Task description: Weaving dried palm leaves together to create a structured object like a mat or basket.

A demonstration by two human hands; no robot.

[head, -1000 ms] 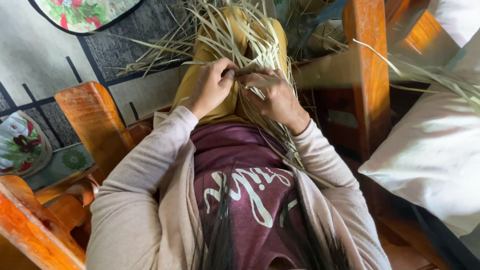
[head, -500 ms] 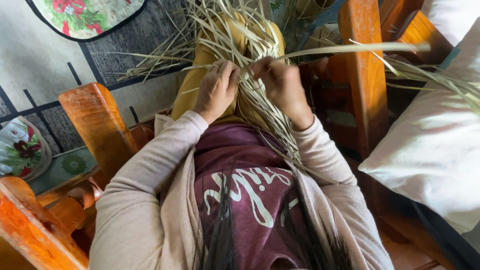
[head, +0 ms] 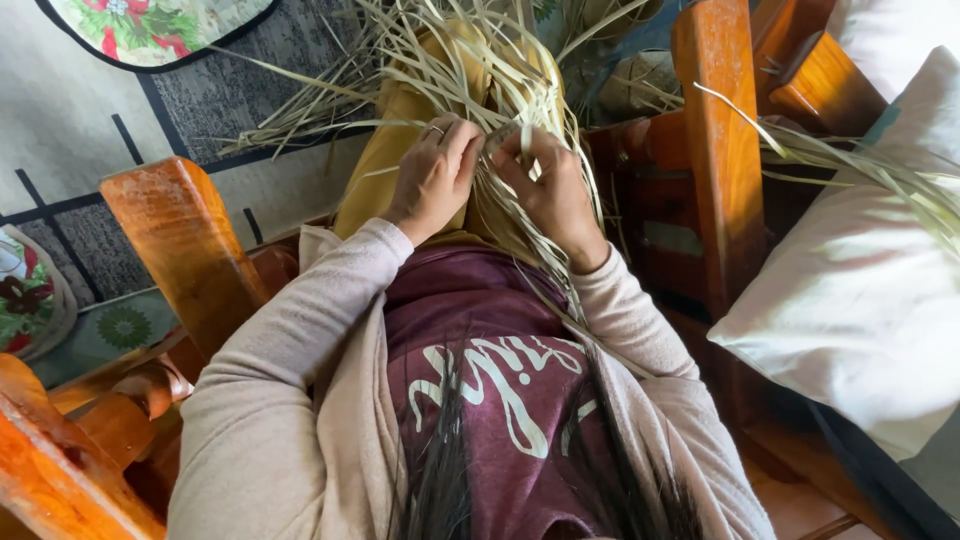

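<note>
- A grey patterned carpet (head: 90,100) with dark lines is being seen at the upper left, with a flowered mat (head: 150,25) lying at its top edge and another flowered cushion (head: 25,300) at the far left.
- A seat is being taken in a wooden chair, whose orange-brown armrests are being shown on both sides: the left armrest (head: 180,245) beside the left sleeve, the right armrest (head: 715,150) past the right hand.
- A white pillow (head: 860,290) is being rested against the chair on the right side.
- A bundle of pale dried leaf strips (head: 500,90) is being held over the lap, above yellow trousers (head: 385,165); loose ends are being fanned out toward the carpet and toward the pillow.
- The left hand (head: 435,180) is being closed on the strips, with its fingers curled in and pinching them at the middle of the bundle; a ring is being worn on one finger.
- The right hand (head: 545,185) is being kept just beside the left, nearly touching it, with its fingers threaded among the strips and gripping several narrow ones.
- Long strips are being trailed down from the hands across the maroon shirt (head: 480,340) to the right sleeve (head: 640,340) of a beige cardigan.
</note>
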